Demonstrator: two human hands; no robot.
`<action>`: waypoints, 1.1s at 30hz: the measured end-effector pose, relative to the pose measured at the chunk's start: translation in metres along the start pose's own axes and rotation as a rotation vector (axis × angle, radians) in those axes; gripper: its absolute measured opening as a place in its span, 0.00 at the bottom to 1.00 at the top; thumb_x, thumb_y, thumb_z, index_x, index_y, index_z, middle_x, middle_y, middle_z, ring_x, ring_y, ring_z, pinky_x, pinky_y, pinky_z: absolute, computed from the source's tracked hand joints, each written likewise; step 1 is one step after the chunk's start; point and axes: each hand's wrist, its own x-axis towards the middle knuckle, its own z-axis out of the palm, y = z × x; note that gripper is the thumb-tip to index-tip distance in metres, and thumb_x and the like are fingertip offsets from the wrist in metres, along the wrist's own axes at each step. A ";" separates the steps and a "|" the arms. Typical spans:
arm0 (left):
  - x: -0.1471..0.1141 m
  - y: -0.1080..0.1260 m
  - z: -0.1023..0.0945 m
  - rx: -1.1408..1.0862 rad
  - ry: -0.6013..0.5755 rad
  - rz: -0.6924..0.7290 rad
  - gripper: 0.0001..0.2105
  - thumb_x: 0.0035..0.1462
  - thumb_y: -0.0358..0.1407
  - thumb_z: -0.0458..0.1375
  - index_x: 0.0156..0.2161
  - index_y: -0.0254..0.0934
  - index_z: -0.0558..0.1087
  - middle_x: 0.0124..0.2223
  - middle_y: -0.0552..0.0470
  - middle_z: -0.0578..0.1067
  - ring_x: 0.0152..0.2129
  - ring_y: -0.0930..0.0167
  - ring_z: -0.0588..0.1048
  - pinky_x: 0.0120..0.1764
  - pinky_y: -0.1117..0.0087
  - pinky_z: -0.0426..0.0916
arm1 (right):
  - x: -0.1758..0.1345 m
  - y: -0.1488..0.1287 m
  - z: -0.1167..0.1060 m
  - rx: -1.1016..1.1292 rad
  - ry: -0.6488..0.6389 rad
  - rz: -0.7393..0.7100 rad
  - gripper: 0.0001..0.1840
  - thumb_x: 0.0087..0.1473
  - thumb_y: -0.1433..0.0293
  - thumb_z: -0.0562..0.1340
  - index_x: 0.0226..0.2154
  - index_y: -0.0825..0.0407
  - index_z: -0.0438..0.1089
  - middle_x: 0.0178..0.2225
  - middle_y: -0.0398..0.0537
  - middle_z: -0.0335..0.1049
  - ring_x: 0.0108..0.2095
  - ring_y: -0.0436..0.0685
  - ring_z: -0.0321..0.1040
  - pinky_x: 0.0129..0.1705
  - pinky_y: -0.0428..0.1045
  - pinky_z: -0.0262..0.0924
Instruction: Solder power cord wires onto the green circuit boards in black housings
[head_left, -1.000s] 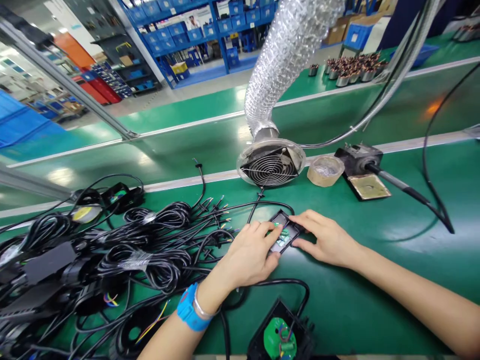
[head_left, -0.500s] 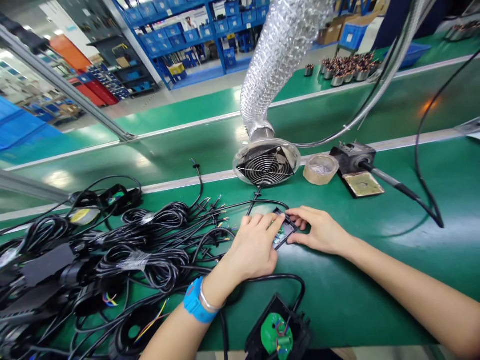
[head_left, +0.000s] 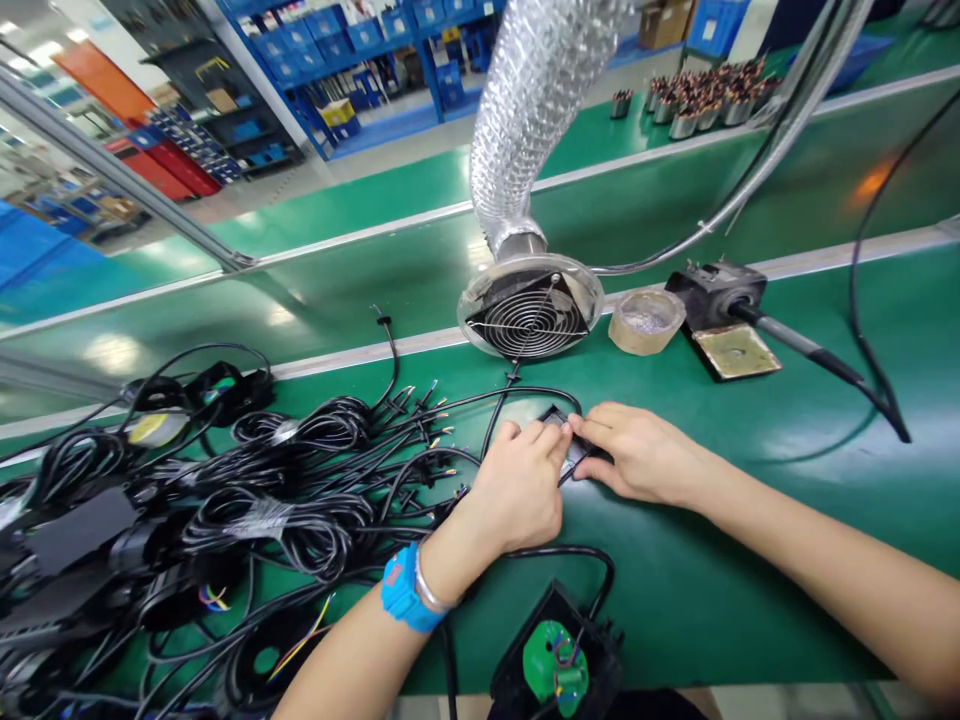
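A small black open housing (head_left: 554, 413) with a circuit board inside lies on the green bench, largely covered by my fingers. My left hand (head_left: 523, 488) is over its left side, fingers bent and pressed together on the inside; their tips are hidden. From the right, my right hand (head_left: 649, 455) grips the housing's edge between thumb and fingers, its index finger close to the left fingertips. A black cable (head_left: 525, 392) runs to the housing's top corner. Nearer the bench edge sits another black housing (head_left: 504, 665) with a round green circuit board (head_left: 546, 660) and thin wires.
Coiled black cables (head_left: 315, 535) with bare wire ends crowd the left side. Behind my hands stands a round fume extractor (head_left: 531, 318) on a silver duct (head_left: 551, 110). To its right are a tape roll (head_left: 646, 322) and a soldering iron (head_left: 795, 340) in its stand.
My left fingers have curled in and shifted right over the housing, covering more of the board. My right index finger has moved in towards them. The camera view has shifted slightly.
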 end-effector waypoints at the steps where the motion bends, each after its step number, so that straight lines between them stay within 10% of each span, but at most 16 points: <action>1: -0.001 -0.002 -0.001 -0.027 0.009 0.004 0.27 0.55 0.32 0.48 0.60 0.26 0.59 0.53 0.42 0.68 0.46 0.61 0.65 0.45 0.57 0.60 | -0.002 0.002 0.002 0.018 0.030 0.005 0.24 0.56 0.61 0.61 0.49 0.61 0.67 0.35 0.57 0.71 0.37 0.60 0.68 0.41 0.55 0.67; 5: -0.015 -0.015 -0.009 -0.178 0.133 -0.030 0.26 0.55 0.32 0.53 0.59 0.31 0.59 0.57 0.44 0.65 0.52 0.64 0.62 0.53 0.60 0.59 | -0.005 0.011 0.004 0.056 0.079 0.000 0.29 0.54 0.55 0.62 0.50 0.59 0.67 0.35 0.53 0.72 0.36 0.57 0.69 0.41 0.51 0.67; 11: -0.043 -0.019 -0.013 -0.178 0.159 -0.355 0.09 0.56 0.39 0.58 0.39 0.37 0.72 0.37 0.50 0.72 0.38 0.64 0.67 0.43 0.62 0.64 | 0.002 -0.008 -0.015 -0.019 0.097 0.007 0.22 0.56 0.60 0.60 0.48 0.56 0.68 0.46 0.56 0.68 0.45 0.60 0.63 0.48 0.56 0.60; 21: -0.050 -0.022 -0.003 -0.179 0.200 -0.326 0.14 0.48 0.41 0.66 0.37 0.35 0.74 0.40 0.50 0.72 0.40 0.64 0.66 0.47 0.62 0.63 | 0.021 -0.026 -0.003 -0.275 -0.154 -0.032 0.19 0.63 0.62 0.51 0.46 0.57 0.70 0.42 0.55 0.71 0.48 0.64 0.58 0.46 0.60 0.46; 33: -0.050 -0.026 0.003 -0.213 0.151 -0.275 0.09 0.53 0.38 0.63 0.40 0.40 0.76 0.38 0.53 0.73 0.38 0.66 0.64 0.45 0.62 0.63 | 0.032 -0.058 -0.007 -0.085 -0.357 -0.110 0.18 0.62 0.67 0.50 0.48 0.57 0.67 0.40 0.55 0.65 0.43 0.60 0.55 0.43 0.57 0.48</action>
